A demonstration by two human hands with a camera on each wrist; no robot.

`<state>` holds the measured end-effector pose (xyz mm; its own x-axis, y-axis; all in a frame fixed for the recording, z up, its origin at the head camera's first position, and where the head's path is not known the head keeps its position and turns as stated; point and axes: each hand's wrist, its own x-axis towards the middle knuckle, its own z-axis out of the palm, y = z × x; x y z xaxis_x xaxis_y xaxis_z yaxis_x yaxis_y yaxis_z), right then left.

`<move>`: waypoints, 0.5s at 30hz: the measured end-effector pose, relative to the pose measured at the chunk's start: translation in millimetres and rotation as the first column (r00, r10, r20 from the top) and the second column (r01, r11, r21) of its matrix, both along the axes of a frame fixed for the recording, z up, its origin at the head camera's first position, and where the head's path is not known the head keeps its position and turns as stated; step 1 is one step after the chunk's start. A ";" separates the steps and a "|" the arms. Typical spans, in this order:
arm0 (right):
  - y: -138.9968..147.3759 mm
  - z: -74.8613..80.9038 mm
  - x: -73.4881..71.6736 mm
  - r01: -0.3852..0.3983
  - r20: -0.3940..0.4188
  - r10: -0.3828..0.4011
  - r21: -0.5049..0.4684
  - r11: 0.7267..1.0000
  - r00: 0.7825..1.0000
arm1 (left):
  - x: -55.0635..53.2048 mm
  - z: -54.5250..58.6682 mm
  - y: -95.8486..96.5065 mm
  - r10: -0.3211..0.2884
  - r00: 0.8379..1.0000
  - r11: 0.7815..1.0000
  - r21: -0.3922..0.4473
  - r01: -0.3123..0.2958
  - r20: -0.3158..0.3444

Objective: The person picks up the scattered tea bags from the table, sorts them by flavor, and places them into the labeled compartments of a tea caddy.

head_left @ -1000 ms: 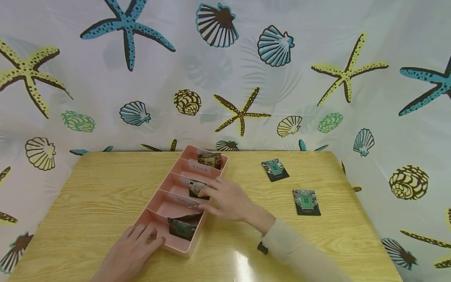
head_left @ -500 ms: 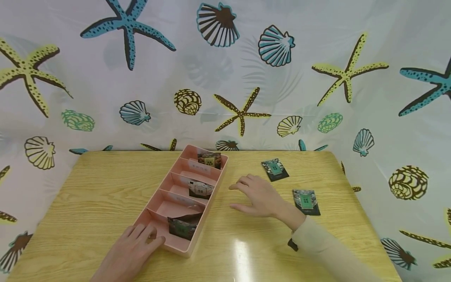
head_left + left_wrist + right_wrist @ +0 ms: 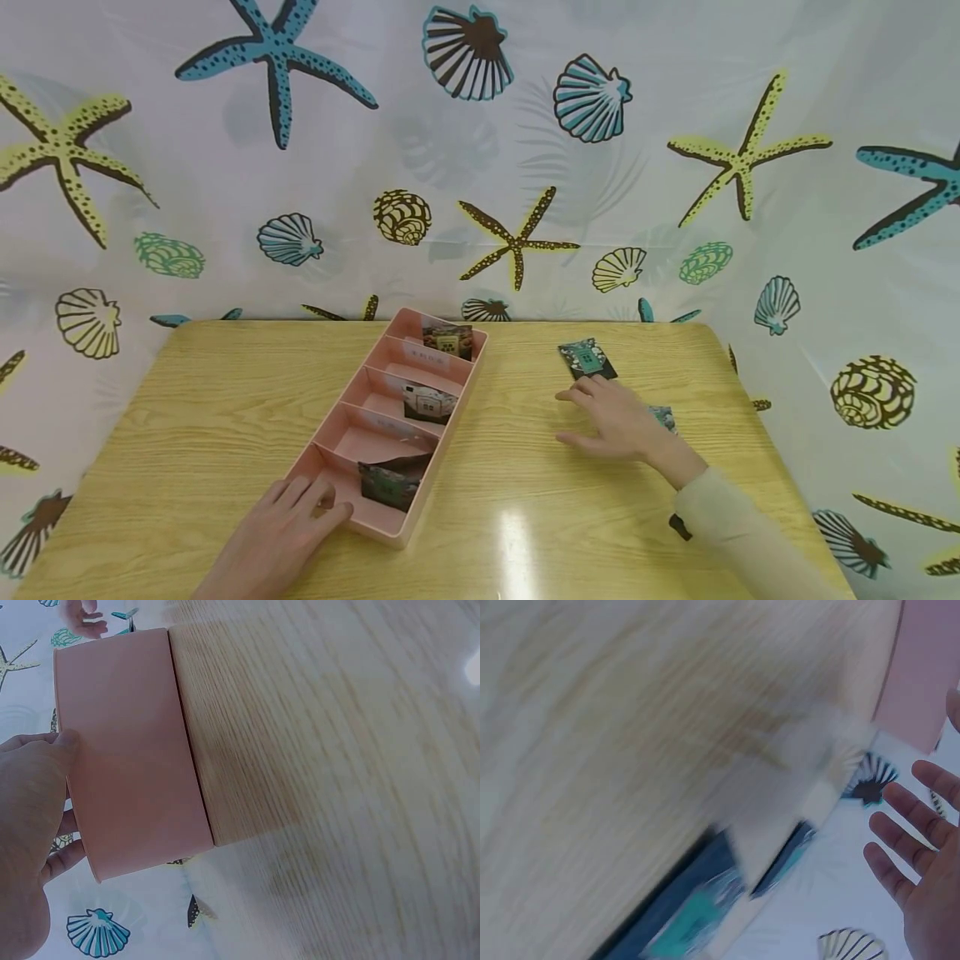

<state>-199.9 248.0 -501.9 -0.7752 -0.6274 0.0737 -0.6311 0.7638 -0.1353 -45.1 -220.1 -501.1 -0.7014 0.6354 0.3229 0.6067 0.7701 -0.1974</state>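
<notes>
My left hand (image 3: 277,525) grips the near left edge of a long pink divided box (image 3: 384,533). In the left wrist view its thumb (image 3: 67,739) presses the outer wall, with the other fingers behind the rim. My right hand (image 3: 618,421) hovers above the table, fingers apart and holding nothing. Just beyond its fingertips lies a dark sachet with a green label (image 3: 587,358). A second green-labelled sachet (image 3: 663,417) is mostly hidden behind that hand. Upright in the box stand a dark sachet (image 3: 386,483) in the nearest compartment, a black-and-white one (image 3: 427,402) mid-box and a brown one (image 3: 448,340) farthest.
The box stands on a wood-grain table (image 3: 225,392), its dividers carrying small paper labels. Behind and at the sides hangs a white curtain (image 3: 337,142) printed with starfish and shells. A dark band (image 3: 680,527) shows at my right sleeve.
My right hand has drawn back from the black-and-white sachet in the box and moved right, toward the two sachets on the table. The left hand stays on the box.
</notes>
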 end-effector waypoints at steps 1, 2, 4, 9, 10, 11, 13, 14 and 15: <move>6.3 -1.7 -0.9 0.019 0.011 -0.019 0.010 1.000 1.000 | 0.1 0.0 0.0 0.000 1.000 1.000 0.000 0.000 0.000; 12.4 -3.4 -1.7 0.036 0.015 -0.037 0.018 0.999 0.999 | 0.2 0.2 0.2 0.002 1.000 1.000 0.000 -0.002 0.001; 24.3 -6.6 -2.9 0.064 0.016 -0.065 0.029 0.998 0.998 | 0.6 1.0 0.4 0.007 1.000 1.000 -0.003 -0.007 0.007; 50.3 -16.0 -6.5 0.098 -0.026 -0.097 0.029 0.995 0.995 | 1.1 2.2 0.7 0.014 1.000 1.000 -0.008 -0.014 0.012; 54.8 -18.2 -7.3 0.103 -0.034 -0.102 0.031 0.994 0.994 | 0.9 2.0 0.5 0.011 1.000 1.000 -0.004 -0.011 0.008; 59.3 -20.4 -8.2 0.109 -0.038 -0.108 0.027 0.994 0.993 | 0.6 1.7 0.4 0.007 1.000 1.000 0.002 -0.007 0.002; 67.4 -24.2 -9.3 0.125 -0.038 -0.124 0.033 0.992 0.992 | -0.1 0.7 0.2 -0.005 1.000 1.000 0.018 0.005 -0.010; 71.3 -26.0 -9.5 0.132 -0.037 -0.130 0.036 0.991 0.991 | -0.3 0.3 0.2 -0.009 1.000 1.000 0.022 0.010 -0.015; 75.0 -27.5 -9.6 0.142 -0.033 -0.141 0.041 0.989 0.989 | -0.7 -0.1 0.2 -0.015 1.000 0.999 0.028 0.016 -0.021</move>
